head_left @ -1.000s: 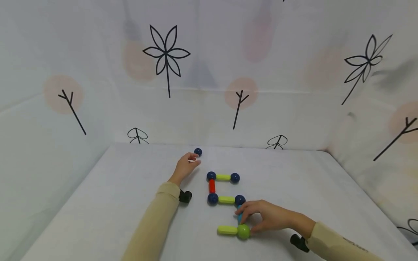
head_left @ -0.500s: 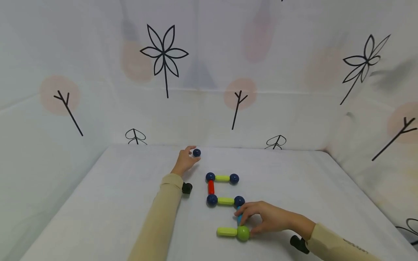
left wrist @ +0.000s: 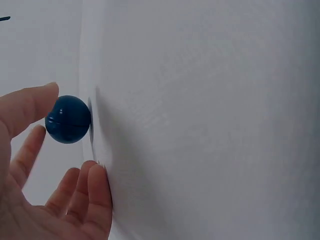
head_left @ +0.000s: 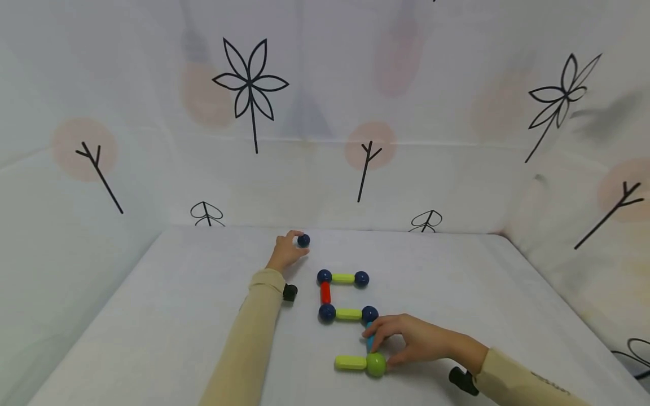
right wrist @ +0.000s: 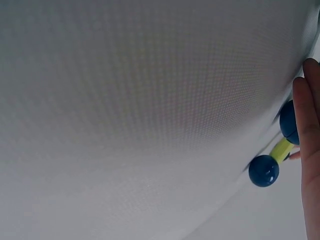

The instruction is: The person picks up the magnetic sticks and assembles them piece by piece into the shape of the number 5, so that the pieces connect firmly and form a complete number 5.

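At the far side of the table my left hand [head_left: 286, 252] has its thumb and index finger curled round a loose dark blue ball [left wrist: 68, 120]. The ball stands on the white cloth. My right hand [head_left: 418, 338] holds the near right corner of a figure of magnetic rods and balls. Its thumb and a fingertip are at the green ball [head_left: 376, 365], and other fingers cover part of the blue rod [head_left: 369, 338]. A yellow-green rod [head_left: 350, 362] points left from the green ball. Above, dark blue balls [head_left: 327, 313] join a red rod [head_left: 325, 292] and two yellow-green rods [head_left: 348, 314].
White cloth covers the table [head_left: 457, 270]. A white backdrop [head_left: 325, 186] with printed flowers and twigs rises behind it and along both sides. Small black wrist cameras [head_left: 290, 292] are worn on both wrists.
My left hand has reached further to the back, and its thumb and index finger have come round the loose dark blue ball. The right hand stays at the green ball and blue rod.
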{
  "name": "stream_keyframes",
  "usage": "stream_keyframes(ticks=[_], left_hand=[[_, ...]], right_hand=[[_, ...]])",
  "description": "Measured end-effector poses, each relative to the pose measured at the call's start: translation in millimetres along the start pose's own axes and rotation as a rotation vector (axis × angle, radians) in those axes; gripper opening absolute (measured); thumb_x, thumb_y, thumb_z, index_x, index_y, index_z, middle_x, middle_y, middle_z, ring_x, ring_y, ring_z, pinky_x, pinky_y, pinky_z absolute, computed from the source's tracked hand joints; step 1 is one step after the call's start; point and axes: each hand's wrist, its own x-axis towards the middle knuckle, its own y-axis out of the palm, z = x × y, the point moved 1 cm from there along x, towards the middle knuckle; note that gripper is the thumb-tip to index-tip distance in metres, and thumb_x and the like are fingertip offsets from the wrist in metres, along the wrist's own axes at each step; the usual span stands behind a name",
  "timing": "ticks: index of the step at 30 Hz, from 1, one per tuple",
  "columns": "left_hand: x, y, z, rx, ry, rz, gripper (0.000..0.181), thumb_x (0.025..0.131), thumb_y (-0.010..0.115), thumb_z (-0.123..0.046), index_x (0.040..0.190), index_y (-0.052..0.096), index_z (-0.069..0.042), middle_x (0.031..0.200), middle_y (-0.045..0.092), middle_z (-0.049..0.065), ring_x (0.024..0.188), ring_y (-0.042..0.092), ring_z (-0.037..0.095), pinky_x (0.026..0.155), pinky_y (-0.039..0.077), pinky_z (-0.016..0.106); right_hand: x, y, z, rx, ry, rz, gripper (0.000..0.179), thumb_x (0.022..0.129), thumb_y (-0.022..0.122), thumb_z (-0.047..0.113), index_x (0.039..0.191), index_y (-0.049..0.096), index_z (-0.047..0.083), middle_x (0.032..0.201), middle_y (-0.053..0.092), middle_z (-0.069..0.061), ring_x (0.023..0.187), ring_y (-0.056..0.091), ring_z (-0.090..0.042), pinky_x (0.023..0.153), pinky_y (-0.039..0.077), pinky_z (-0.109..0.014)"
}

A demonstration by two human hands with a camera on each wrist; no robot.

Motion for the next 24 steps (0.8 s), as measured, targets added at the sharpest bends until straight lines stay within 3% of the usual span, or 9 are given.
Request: stream_keyframes(ticks=[4, 9, 13, 24], left_hand=[[2.6, 2.8, 3.6, -0.012, 0.017, -0.035, 0.059, 0.085, 0.079, -0.018, 0.135, 0.048, -0.008, 0.131, 0.039, 0.03, 0.107, 0.052, 0.042, 0.095, 0.045, 0.05], [-0.1, 3.0, 1.1, 0.064, 0.112, 0.092, 0.056, 0.085, 0.078, -0.012, 0.137, 0.057, -0.01, 0.135, 0.05, 0.025, 0.12, 0.051, 0.039, 0.102, 0.042, 0.048], [-11.5, -0.2, -5.8, 0.049, 0.097, 0.174, 0.042, 0.086, 0.075, -0.004, 0.127, 0.065, -0.007, 0.131, 0.059, 0.018, 0.12, 0.055, 0.034, 0.101, 0.044, 0.045], [-34.3, -7.7, 0.4, 0.036, 0.055, 0.209, 0.042, 0.085, 0.079, -0.014, 0.125, 0.066, -0.011, 0.127, 0.061, 0.017, 0.113, 0.058, 0.032, 0.092, 0.05, 0.044]], right_hand=[[0.4, 0.1, 0.3, 0.011, 0.01, 0.007, 0.024, 0.089, 0.076, 0.024, 0.111, 0.07, 0.016, 0.131, 0.061, -0.008, 0.123, 0.056, -0.016, 0.1, 0.046, -0.03], [0.2, 0.4, 0.4, 0.002, 0.01, 0.006, 0.024, 0.089, 0.077, 0.023, 0.111, 0.07, 0.017, 0.131, 0.061, -0.008, 0.123, 0.056, -0.015, 0.099, 0.047, -0.03], [0.1, 1.0, 1.1, -0.011, -0.003, 0.003, 0.024, 0.089, 0.077, 0.023, 0.111, 0.07, 0.017, 0.13, 0.061, -0.008, 0.123, 0.057, -0.017, 0.098, 0.047, -0.03], [-2.2, -0.8, 3.3, -0.044, 0.016, 0.006, 0.024, 0.089, 0.077, 0.026, 0.111, 0.069, 0.019, 0.131, 0.062, -0.007, 0.123, 0.056, -0.016, 0.1, 0.046, -0.031]])
